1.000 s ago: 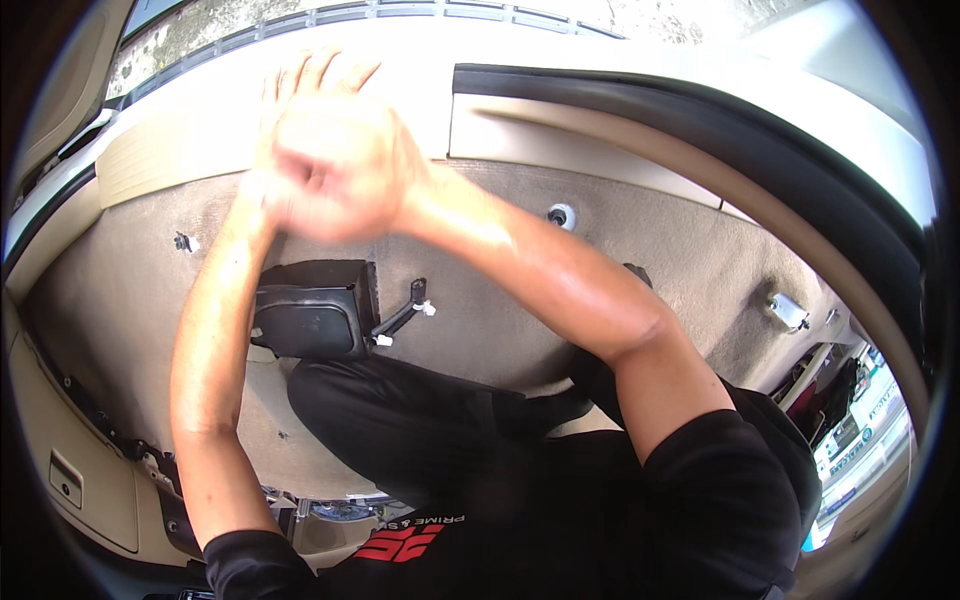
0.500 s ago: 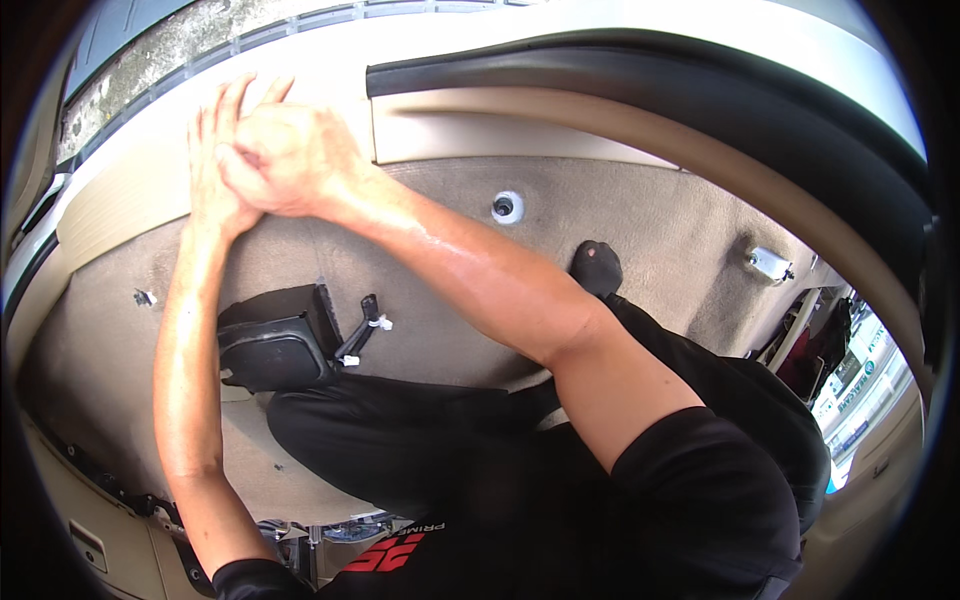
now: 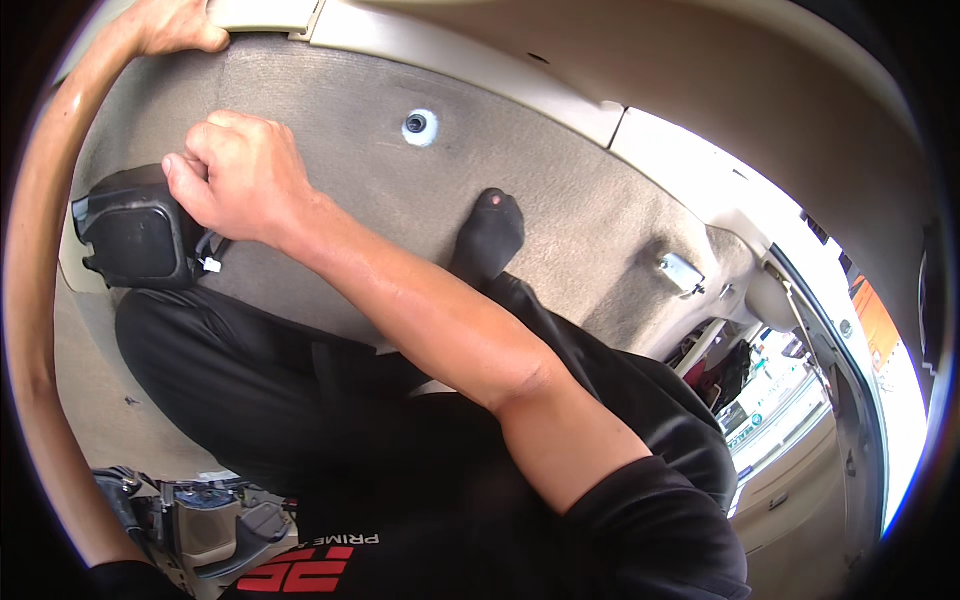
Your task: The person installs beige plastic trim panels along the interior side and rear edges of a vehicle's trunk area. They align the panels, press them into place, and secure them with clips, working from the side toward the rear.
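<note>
Seen from the head camera, a person in a black shirt sits inside a vehicle, 2 bare hands apart. The left hand (image 3: 185, 25) rests at the end of a pale trim strip (image 3: 262, 12), beyond the black box (image 3: 140, 245) and to its right, thumb by the strip's lower edge; whether the fingers clamp it or merely press cannot be told. The right hand (image 3: 240, 170) curls into a loose fist at the box's upper right corner, palm hidden, no object visible in it. The strip lies along the carpet (image 3: 330, 120) and meets a longer trim panel (image 3: 450, 65), so that stretch looks placed, though how firmly is unclear. Seemingly unfinished are a white connector (image 3: 211, 265), apparently unplugged just right of the box, and an uncovered pale-ringed hole (image 3: 431, 132) farther right. A bent leg (image 3: 170, 335) crowds the box's near side, and the right forearm crosses the carpet to its right. Well right of the box are 1 socked foot (image 3: 490, 235) and a silver bracket (image 3: 682, 272).
</note>
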The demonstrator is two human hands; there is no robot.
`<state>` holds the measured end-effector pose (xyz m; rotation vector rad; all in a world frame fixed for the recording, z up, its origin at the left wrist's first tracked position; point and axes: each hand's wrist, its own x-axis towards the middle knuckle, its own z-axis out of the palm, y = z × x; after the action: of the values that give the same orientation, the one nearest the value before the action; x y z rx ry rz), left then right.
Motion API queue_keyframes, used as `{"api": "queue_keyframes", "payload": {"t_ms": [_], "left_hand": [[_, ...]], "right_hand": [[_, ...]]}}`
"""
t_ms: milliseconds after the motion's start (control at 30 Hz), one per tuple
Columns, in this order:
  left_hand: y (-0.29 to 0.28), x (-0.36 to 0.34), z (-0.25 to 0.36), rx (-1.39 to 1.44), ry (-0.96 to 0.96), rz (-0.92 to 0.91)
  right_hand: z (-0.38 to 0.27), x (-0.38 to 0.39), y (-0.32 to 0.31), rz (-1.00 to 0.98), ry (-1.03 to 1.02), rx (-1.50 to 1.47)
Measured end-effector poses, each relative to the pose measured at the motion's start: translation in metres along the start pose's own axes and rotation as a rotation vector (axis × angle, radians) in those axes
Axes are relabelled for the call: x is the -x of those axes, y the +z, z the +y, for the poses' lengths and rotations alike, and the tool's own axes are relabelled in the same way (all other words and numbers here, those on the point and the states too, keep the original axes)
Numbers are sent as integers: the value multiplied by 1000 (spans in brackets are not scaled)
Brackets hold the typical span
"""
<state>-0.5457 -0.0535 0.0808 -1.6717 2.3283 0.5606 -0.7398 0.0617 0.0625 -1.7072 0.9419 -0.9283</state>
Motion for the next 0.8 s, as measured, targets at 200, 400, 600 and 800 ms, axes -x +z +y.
{"api": "queue_keyframes", "payload": {"t_ms": [200, 400, 600, 800], "left_hand": [[-7, -20, 35, -55, -153, -154], [-13, -67, 65, -242, -223, -256], [-15, -57, 52, -174, -168, -184], [-28, -64, 70, -151, -65, -239]], "right_hand": [[-10, -8, -43, -311, 150, 198], [-7, 4, -82, -414, 329, 212], [39, 26, -114, -481, 427, 230], [58, 35, -135, -411, 505, 89]]}}
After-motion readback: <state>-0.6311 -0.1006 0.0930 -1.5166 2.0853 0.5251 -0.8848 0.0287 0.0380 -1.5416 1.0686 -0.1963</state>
